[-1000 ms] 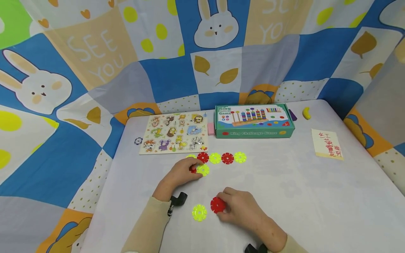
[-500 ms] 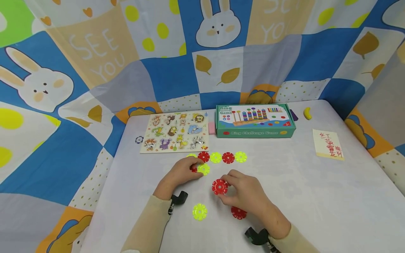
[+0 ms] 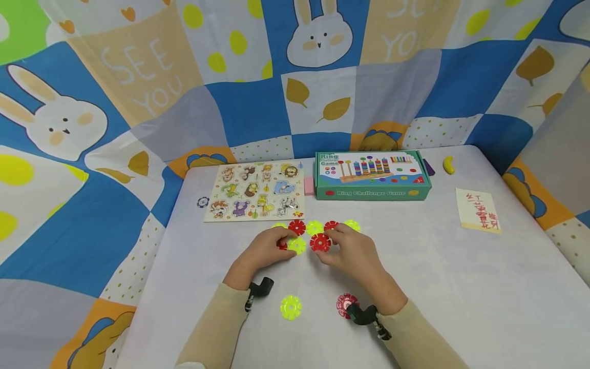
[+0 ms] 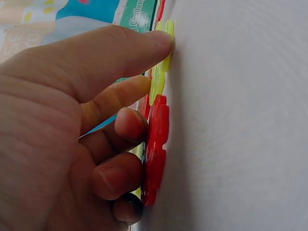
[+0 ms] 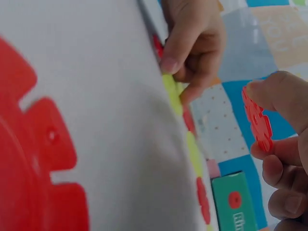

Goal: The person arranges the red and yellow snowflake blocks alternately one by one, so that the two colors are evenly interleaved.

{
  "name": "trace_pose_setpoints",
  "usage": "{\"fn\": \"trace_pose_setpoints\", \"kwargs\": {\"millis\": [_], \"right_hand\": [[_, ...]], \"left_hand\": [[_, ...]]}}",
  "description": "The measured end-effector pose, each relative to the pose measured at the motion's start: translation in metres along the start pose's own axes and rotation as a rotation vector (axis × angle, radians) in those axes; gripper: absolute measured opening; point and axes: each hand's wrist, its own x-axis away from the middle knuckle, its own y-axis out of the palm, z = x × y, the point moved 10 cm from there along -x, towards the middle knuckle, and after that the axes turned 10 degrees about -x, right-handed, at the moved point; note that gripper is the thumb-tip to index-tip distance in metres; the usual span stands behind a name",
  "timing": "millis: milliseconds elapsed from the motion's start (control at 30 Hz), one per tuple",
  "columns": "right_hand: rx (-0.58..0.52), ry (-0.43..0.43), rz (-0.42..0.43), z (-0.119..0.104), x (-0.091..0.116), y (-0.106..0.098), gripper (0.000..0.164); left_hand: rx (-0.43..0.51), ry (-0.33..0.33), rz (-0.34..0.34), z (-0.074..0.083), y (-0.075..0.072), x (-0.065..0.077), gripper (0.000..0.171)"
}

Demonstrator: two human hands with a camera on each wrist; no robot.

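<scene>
My left hand (image 3: 262, 253) pinches a yellow notched plastic disc (image 3: 296, 245) between thumb and index finger, low at the table. A red disc (image 4: 157, 149) lies right beside it, under the curled fingers and mostly hidden in the head view. Held between the right hand's (image 3: 361, 259) thumb and index finger is another red disc (image 5: 258, 120), tilted up, just right of the yellow one. Behind both hands runs a row of alternating discs: yellow, red (image 3: 297, 227), yellow (image 3: 315, 228), red, yellow (image 3: 352, 225). The right fingers overlap its right part.
Nearer the front lie a yellow disc (image 3: 291, 307) and a red disc (image 3: 344, 304), the latter partly behind the right wrist camera. An animal puzzle board (image 3: 253, 192) and a green game box (image 3: 373, 177) stand behind the row. Farther right are a paper note (image 3: 478, 211) and a toy banana (image 3: 448, 165).
My right hand has lifted a red disc from the front and carried it away from me to beside the left hand's yellow disc. The left hand has stayed in place.
</scene>
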Motion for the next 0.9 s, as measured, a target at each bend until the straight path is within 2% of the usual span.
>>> {"fn": "trace_pose_setpoints", "kwargs": {"millis": [333, 567, 900], "right_hand": [[-0.004, 0.149, -0.121, 0.029, -0.005, 0.040, 0.051], [0.005, 0.154, -0.192, 0.033, -0.001, 0.056, 0.052], [-0.113, 0.179, -0.138, 0.038, 0.004, 0.057, 0.044]], "left_hand": [[0.007, 0.001, -0.010, 0.001, 0.000, 0.000, 0.044], [0.026, -0.006, -0.012, 0.001, -0.001, 0.002, 0.042], [0.025, 0.004, -0.001, 0.001, -0.001, 0.000, 0.041]]}}
